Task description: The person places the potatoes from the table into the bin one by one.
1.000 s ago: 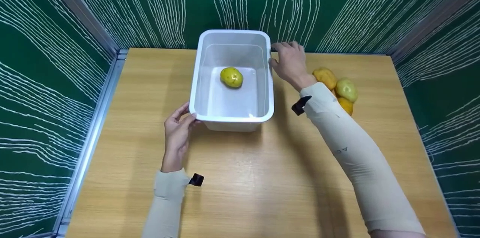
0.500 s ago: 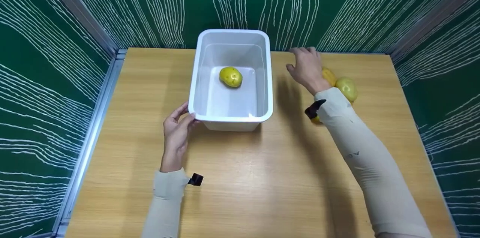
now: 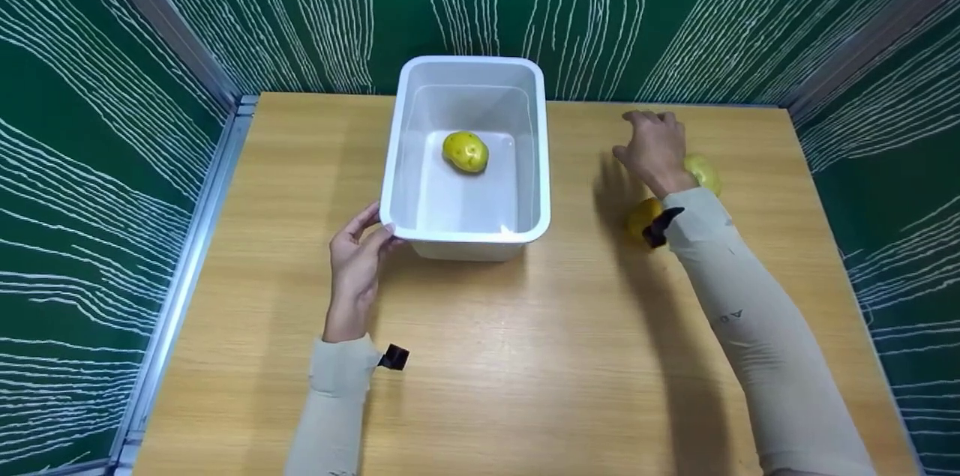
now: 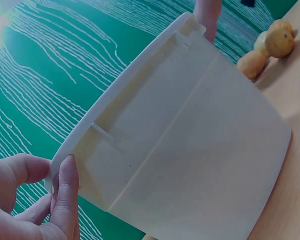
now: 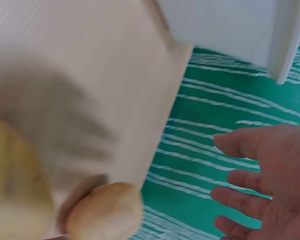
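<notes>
A deep white plastic bin [image 3: 469,250] stands on the table toward the back, with one yellow potato [image 3: 465,152] on its floor. My left hand [image 3: 354,262] pinches the bin's rim at the near left corner; in the left wrist view the thumb and fingers of that hand [image 4: 32,200] lie on either side of the rim. Right of the bin, my right hand [image 3: 654,150] hovers with spread, loosely bent fingers and holds nothing. Beneath and beside it are a pale green-yellow round item [image 3: 703,172] and an orange-yellow one [image 3: 643,218], partly hidden by hand and wrist.
Several round yellow-orange items [image 4: 279,42] sit in a cluster to the bin's right. Green panels with white wavy lines [image 3: 697,19] border the wooden table [image 3: 465,356] at the back and sides. A metal rail [image 3: 199,221] runs along the left edge.
My right hand has left the bin's right rim and moved right and slightly nearer, over the cluster of round items. My left hand keeps its grip on the rim.
</notes>
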A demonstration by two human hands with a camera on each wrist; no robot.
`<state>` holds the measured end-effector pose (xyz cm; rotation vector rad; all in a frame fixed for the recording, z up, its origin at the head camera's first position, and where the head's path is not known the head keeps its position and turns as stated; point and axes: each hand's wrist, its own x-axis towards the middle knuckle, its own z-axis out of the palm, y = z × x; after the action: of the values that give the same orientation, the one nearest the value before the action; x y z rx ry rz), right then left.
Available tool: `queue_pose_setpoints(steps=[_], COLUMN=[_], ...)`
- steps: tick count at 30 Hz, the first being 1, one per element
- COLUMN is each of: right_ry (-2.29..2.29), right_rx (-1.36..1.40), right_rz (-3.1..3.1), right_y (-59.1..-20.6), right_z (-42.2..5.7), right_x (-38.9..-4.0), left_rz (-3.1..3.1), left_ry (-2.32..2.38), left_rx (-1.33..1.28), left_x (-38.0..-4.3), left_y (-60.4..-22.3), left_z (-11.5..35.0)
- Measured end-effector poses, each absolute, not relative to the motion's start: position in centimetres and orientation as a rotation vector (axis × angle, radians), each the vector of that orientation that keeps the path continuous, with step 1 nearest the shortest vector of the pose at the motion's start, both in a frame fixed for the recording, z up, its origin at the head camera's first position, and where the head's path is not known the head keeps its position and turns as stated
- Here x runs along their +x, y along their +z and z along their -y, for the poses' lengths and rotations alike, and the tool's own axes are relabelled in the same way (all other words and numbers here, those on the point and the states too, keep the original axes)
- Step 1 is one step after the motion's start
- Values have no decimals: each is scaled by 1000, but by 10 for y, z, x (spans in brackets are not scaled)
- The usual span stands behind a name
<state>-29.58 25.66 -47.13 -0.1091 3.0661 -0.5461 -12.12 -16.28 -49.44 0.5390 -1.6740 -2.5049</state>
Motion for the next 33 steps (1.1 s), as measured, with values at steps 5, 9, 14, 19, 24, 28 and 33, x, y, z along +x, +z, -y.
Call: queue_pose_setpoints(steps=[5,9,14,19,24,28,33], right_ry=[-528,-502,-460,-437,-414,-406,-381], right_rx=[-50,2,77,101,53,27,27], right_rz=[-3024,-2995,-2940,-2920,-2933,-2942,-2946], right_y=[-484,-490,-497,-504,-513,-518,-523], right_z=[-271,-279,-285,-290,-301,-309,-316], right_x=[-292,-290,-291,-290,-291,-292,-292], left_rz=[1681,1664,1629,1631,1631,1627,1622], left_ry=[-2505,-2524,-2548,-2538,-2532,-2528,-2526], left_rx=[529,495,428,449,469,470,476], left_x=[-122,-121,-120,-121,-120,-120,-120], left_y=[-496,-496,-497,-498,-497,-497,-497], left_z=[163,163,163,164,163,162,162])
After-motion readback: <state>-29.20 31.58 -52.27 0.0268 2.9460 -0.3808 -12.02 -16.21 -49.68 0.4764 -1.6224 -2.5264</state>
